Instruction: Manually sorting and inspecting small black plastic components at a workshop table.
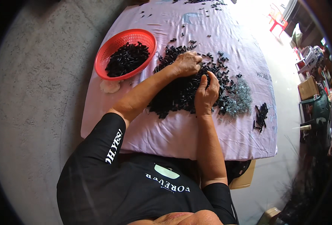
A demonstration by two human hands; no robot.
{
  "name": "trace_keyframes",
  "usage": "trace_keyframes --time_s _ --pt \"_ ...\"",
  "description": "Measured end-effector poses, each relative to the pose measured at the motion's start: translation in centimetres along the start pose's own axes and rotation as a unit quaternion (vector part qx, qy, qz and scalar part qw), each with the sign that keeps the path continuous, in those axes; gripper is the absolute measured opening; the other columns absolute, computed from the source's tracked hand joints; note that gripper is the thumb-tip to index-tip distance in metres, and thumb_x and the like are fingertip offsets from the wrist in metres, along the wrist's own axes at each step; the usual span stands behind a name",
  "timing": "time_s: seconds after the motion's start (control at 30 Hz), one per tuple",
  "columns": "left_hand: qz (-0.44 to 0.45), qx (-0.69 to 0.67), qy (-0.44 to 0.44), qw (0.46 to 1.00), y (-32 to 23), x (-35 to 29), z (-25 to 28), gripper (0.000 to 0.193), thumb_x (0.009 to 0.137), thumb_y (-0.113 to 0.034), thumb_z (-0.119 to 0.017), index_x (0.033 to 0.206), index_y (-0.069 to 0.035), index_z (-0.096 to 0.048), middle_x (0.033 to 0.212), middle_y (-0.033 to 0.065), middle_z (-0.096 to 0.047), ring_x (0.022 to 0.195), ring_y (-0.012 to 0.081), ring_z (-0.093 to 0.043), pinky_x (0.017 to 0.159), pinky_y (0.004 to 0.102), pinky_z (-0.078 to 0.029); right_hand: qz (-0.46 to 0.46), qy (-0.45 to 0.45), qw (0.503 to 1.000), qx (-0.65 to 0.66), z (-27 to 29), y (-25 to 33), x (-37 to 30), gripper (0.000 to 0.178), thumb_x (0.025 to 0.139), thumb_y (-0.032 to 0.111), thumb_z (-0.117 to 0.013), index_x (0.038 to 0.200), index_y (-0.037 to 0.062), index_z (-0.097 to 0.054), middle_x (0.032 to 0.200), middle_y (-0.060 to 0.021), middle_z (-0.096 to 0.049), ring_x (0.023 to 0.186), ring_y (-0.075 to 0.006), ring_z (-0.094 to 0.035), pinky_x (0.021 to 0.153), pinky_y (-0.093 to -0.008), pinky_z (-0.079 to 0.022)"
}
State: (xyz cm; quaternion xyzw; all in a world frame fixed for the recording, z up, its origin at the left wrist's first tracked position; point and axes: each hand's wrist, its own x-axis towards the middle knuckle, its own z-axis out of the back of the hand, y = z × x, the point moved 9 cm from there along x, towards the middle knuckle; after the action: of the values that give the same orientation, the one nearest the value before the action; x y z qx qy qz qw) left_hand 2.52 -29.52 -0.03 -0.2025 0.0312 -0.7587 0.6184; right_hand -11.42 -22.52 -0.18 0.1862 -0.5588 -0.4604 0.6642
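A broad heap of small black plastic pieces (pixel 169 95) lies on a cloth-covered table (pixel 166 138). Over the heap's far side, my left hand (pixel 188 63) is closed, its fingers bent down and pinched; anything between them is too small to make out. My right hand (pixel 207 93) is close by, nearer to me, its fingers curled toward the raised thumb. Whatever it holds is hidden. Just right of that hand, a pile of small clear, silvery pieces (pixel 239 98) touches the black heap.
At the left table edge, a red plastic basket (pixel 117 42) holds more black pieces, with a whitish bundle (pixel 109 86) beside it. A small black pile (pixel 261 117) lies near the right edge. Loose pieces are scattered farther back. A red chair (pixel 277 20) and clutter stand beyond.
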Motion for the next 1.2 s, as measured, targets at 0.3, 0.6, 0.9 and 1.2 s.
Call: trace_keyframes --time_s 0.3,0.6,0.9,1.2 --pt "-0.130 -0.124 -0.121 0.976 -4.9 -9.1 3.6 0.018 0.075 -0.009 -0.065 0.091 -0.002 -0.059 0.096 0.0144 -0.055 0.097 0.0341 -0.054 0.087 0.0426 -0.045 -0.015 0.029 0.999 0.030 -0.7 0.0 -0.3 0.029 0.095 0.024 -0.055 0.113 0.0020 -0.061 0.107 -0.0167 -0.064 0.102 -0.0333 -0.059 0.091 -0.0413 -0.045" --pt "-0.066 -0.078 -0.200 0.975 -2.6 -7.7 6.1 0.028 0.077 -0.013 -0.066 0.103 -0.005 -0.061 0.107 0.0154 -0.059 0.104 0.0344 -0.053 0.093 0.0443 -0.042 -0.029 0.039 0.996 0.076 -1.0 0.3 -0.6 0.028 0.096 0.023 -0.054 0.114 0.0020 -0.060 0.101 -0.0163 -0.066 0.096 -0.0328 -0.061 0.086 -0.0411 -0.048" --pt "0.248 0.062 -0.054 0.965 6.6 -0.1 1.0 0.074 0.069 -0.054 -0.072 0.133 -0.023 -0.052 0.140 0.0185 -0.040 0.132 0.0425 -0.031 0.105 0.0600 -0.030 -0.006 -0.023 0.996 0.085 0.4 0.2 0.0 0.030 0.098 0.023 -0.051 0.114 -0.0001 -0.060 0.107 -0.0164 -0.064 0.101 -0.0315 -0.060 0.090 -0.0396 -0.046" --pt "0.200 0.019 -0.019 0.979 6.1 -1.7 0.5 0.021 0.074 -0.019 -0.059 0.092 -0.011 -0.068 0.106 0.0192 -0.060 0.109 0.0380 -0.053 0.096 0.0494 -0.043 -0.061 -0.017 0.994 0.086 0.0 -1.4 0.0 0.032 0.098 0.027 -0.051 0.114 0.0013 -0.061 0.106 -0.0161 -0.064 0.100 -0.0314 -0.059 0.090 -0.0392 -0.045"
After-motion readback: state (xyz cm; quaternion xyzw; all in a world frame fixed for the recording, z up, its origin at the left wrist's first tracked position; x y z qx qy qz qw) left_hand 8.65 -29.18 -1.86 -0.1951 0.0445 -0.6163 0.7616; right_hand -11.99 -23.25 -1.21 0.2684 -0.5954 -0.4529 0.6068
